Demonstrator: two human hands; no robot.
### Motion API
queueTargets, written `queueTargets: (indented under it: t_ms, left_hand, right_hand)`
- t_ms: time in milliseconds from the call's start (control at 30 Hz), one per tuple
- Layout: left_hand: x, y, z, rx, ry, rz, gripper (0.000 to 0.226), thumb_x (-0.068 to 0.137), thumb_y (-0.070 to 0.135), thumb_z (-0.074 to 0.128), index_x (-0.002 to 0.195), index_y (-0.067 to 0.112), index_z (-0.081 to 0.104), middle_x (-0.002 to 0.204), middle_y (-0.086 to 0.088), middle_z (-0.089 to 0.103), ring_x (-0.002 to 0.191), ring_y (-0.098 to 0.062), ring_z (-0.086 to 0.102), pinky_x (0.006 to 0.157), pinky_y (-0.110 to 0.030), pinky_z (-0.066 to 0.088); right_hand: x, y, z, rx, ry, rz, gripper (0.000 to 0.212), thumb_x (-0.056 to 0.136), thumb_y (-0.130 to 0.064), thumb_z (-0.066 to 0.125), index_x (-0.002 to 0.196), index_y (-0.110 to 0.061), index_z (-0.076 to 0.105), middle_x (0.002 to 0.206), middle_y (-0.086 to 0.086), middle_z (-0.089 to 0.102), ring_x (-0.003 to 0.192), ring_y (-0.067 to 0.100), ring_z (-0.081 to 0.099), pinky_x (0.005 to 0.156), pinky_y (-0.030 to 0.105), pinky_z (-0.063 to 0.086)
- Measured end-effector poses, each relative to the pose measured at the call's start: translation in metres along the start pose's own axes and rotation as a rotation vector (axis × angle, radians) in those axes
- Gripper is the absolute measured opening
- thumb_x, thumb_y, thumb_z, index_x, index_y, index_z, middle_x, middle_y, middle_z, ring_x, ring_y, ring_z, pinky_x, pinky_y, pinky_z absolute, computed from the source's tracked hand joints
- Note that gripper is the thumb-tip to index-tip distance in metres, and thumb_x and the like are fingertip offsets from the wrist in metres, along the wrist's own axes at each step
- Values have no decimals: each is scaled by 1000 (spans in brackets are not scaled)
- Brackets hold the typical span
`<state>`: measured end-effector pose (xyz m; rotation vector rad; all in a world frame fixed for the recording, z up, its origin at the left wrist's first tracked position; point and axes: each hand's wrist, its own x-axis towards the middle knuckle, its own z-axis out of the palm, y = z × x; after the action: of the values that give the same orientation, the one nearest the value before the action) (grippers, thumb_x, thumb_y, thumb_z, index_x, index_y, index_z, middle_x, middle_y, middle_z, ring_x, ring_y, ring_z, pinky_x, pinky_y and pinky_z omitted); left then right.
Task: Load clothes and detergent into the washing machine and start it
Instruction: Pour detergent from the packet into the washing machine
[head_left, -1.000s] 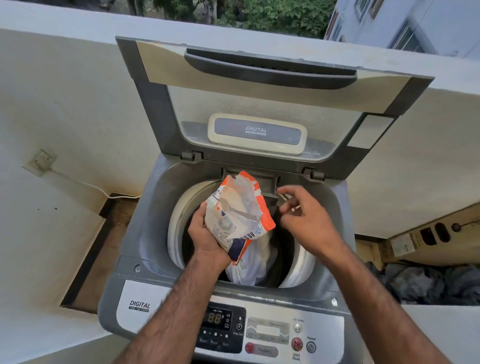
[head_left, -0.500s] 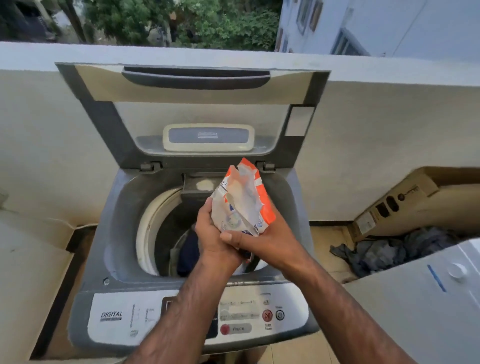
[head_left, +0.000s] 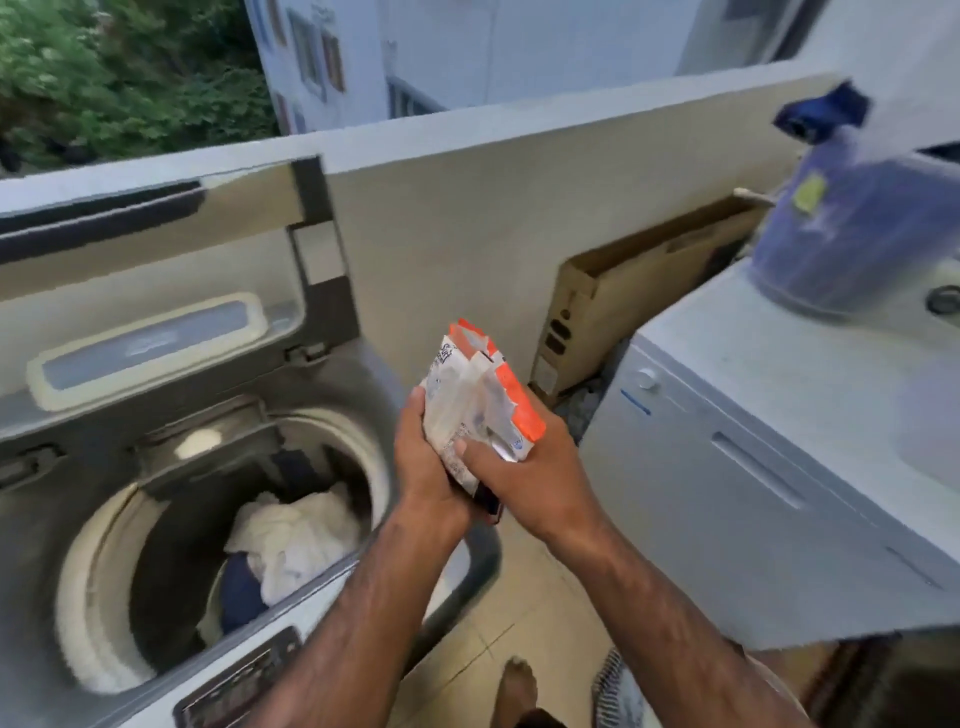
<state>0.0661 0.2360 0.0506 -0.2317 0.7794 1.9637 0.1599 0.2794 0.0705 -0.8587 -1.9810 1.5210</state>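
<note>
Your fingers (head_left: 470, 451) curled round the pouch (head_left: 480, 400), left hand (head_left: 423, 467) and right hand (head_left: 524, 470) both gripping it, washer (head_left: 78, 597) with clothes (head_left: 296, 535) left of them.

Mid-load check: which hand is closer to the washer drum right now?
Left. The left hand grips the detergent packet just right of the drum rim; the right hand holds the packet's other side, farther right, toward the white appliance.
</note>
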Motion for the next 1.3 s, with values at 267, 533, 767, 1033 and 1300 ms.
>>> queueTargets:
  t_ms: [267, 533, 767, 1033, 1300]
  left_hand:
    - [23, -108, 78, 476, -148, -225, 53, 104, 51, 40, 129, 14, 67, 119, -14, 74, 105, -29, 73, 92, -44, 56]
    - [42, -254, 198, 838, -354, -363, 40, 106, 42, 41, 120, 16, 68, 106, -12, 78, 101, -31, 73, 90, -48, 59]
    - [63, -369, 314, 1055, -519, -399, 40, 106, 41, 39, 127, 18, 63, 101, -8, 73, 92, -24, 70, 76, -36, 61]
    - [100, -477, 416, 1191, -561, -473, 32, 103, 37, 39, 112, 19, 64, 110, -12, 69, 104, -28, 66, 98, -45, 55]
    - [157, -541, 438, 1208, -400, -532, 50, 104, 48, 33, 129, 14, 60, 103, -10, 69, 90, -23, 65, 74, -35, 57]
  right_hand:
    - [-32, 24, -127, -3, 376, 105, 61, 87, -9, 74, 99, -68, 63, 92, -26, 75, 88, 12, 76, 74, 39, 65]
    - [-50, 61, -301, 54, 737, 168, 43, 86, -16, 81, 102, -52, 65, 93, -35, 73, 93, -5, 72, 73, 16, 59]
    - [-35, 83, -447, 95, 972, 174, 44, 87, -14, 82, 121, -34, 64, 105, -25, 70, 97, 2, 70, 86, 26, 60]
    - [10, 148, -586, 66, 1061, 192, 55, 87, -14, 80, 138, -24, 61, 124, -6, 73, 112, 16, 70, 89, 30, 61]
    - [50, 195, -644, 22, 777, 373, 62, 79, -7, 81, 129, -31, 52, 103, 2, 74, 83, 22, 75, 70, 34, 66]
